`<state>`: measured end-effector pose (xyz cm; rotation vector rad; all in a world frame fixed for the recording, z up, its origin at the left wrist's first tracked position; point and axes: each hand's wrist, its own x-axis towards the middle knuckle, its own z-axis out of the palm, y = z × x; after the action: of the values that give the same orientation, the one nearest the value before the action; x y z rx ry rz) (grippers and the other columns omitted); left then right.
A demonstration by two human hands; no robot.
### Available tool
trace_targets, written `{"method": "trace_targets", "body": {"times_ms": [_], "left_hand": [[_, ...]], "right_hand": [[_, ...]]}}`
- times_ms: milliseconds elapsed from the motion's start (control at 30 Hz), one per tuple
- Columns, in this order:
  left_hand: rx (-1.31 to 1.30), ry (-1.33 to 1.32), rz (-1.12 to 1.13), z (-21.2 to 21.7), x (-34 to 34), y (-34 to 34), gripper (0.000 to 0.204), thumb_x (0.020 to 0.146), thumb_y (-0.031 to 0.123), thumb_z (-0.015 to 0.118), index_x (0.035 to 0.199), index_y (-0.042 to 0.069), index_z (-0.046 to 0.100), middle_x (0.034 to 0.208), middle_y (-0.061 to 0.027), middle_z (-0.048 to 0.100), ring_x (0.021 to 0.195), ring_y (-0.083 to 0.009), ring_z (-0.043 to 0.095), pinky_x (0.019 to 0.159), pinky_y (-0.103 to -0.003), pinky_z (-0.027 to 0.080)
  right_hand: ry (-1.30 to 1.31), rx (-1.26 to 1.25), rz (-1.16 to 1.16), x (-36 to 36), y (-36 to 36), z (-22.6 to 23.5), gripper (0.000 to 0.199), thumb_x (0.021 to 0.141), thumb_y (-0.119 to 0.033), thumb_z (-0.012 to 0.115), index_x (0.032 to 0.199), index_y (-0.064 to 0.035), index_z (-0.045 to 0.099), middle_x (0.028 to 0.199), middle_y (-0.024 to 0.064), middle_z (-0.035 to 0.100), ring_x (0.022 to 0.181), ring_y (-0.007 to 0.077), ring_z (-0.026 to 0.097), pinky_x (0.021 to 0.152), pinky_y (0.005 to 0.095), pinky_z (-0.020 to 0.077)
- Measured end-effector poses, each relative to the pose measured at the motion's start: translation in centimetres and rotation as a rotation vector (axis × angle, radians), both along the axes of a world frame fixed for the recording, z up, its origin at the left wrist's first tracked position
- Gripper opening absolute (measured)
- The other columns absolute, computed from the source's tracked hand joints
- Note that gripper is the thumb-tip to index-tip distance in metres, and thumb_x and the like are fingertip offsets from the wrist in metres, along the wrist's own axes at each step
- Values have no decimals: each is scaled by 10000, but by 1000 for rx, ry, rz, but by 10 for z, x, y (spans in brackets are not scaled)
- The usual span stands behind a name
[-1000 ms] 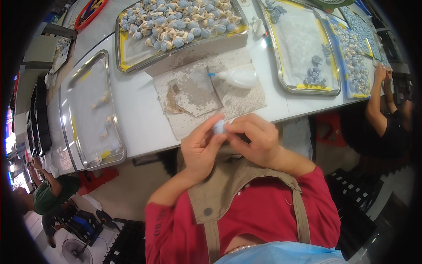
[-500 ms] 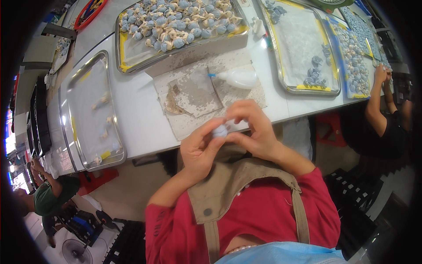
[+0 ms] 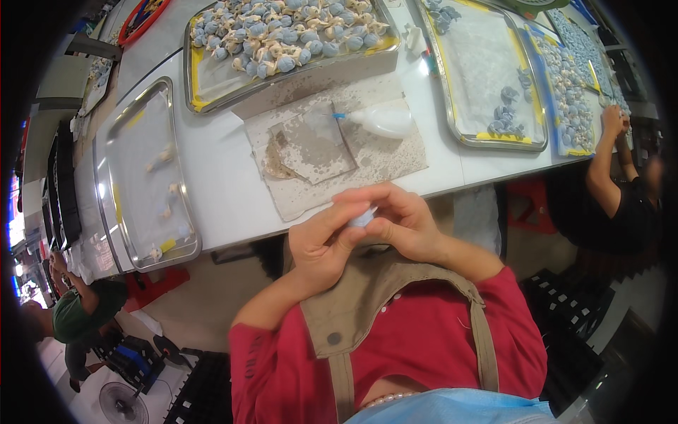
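Just off the table's front edge, my left hand and my right hand meet around a small pale blue piece. Thumbs and fingertips of both hands pinch it, and they cover most of its shape. Beyond my hands lies a stained cardboard sheet. A smaller stained card rests on it, next to a white squeeze bottle with a blue tip, lying on its side.
A metal tray at the back holds many blue-and-cream figurines. The left tray carries several small cream pieces; the right tray has blue-grey curled pieces. A co-worker's hands work at the far right. Another person sits at left.
My right hand has come down and its fingers have closed over the pale blue piece, nearer my left fingers. The piece has shifted slightly right and down.
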<state>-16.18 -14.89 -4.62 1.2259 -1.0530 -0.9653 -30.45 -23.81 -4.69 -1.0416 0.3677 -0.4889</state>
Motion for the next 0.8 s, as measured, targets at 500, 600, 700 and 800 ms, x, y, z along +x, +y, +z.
{"method": "trace_targets", "body": {"times_ms": [500,600,700,800], "left_hand": [[-8,321,-24,-9,-1,2,309,830,54,622,1120,-19,546,1073,-112,601,976,-147,565,842,-253,440],[-30,349,-68,-1,-2,-1,327,822,35,625,1130,-27,535,1080,-118,599,989,-163,573,849,-265,450],[-57,336,-66,-5,-2,-1,319,812,24,631,1115,-26,547,1089,-122,597,996,-176,578,856,-274,456],[-38,261,-62,-11,-1,-1,297,807,37,643,1090,-17,570,1092,-120,598,966,-154,578,830,-256,456]], "right_hand": [[-66,126,58,0,-5,12,392,862,-22,516,1238,1,409,1343,169,396,1174,208,453,968,339,389],[-52,194,61,0,-4,14,392,860,-38,517,1236,-5,412,1342,169,397,1178,205,448,977,341,379],[-54,231,63,-1,-4,11,377,857,-46,516,1221,-13,424,1335,174,402,1182,211,442,987,348,368],[-81,235,54,-2,-4,5,346,852,-39,509,1191,-15,440,1317,187,411,1188,226,436,993,363,361]]}}
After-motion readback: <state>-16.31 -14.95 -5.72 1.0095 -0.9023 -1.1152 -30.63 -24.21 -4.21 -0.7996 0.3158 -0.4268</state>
